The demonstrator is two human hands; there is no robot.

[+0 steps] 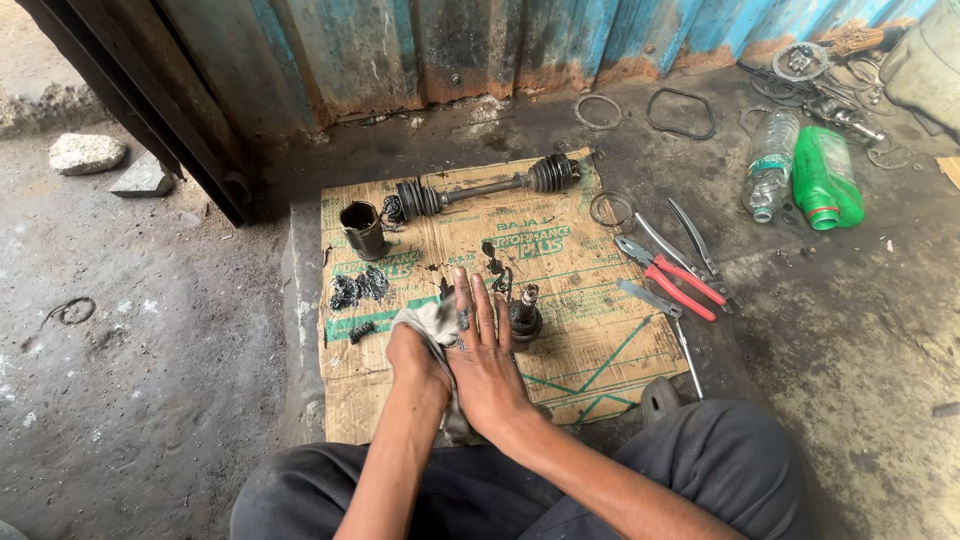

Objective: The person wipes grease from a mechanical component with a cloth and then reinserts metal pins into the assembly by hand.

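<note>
Hands meet at the centre of a flattened brown cardboard sheet (pixel 600 350) spread on the grimy concrete floor. The left hand (pixel 415 360) is curled around a crumpled, grease-stained white rag (pixel 430 322), gripping it, while the right hand (pixel 485 350) lies flat with fingers stretched out toward twelve o'clock, its palm pressed against the rag and the back of the left hand. Just at two o'clock from the right fingertips stands a dark round metal joint piece with a short splined stub (pixel 524 315), close to the hand but apart from it. At twelve o'clock, across the far edge of the cardboard, lies a long greasy drive shaft with black ribbed rubber boots at both ends (pixel 485 187). At eleven o'clock a rusty cylindrical metal cup (pixel 362 228) stands upright, and below it a clump of black grease (pixel 358 288) sits on the sheet. At three o'clock are red-handled pliers (pixel 668 275) partly on the cardboard edge. Farther out at two o'clock a clear plastic bottle (pixel 770 165) and a green plastic bottle (pixel 825 178) lie side by side on the floor.
</note>
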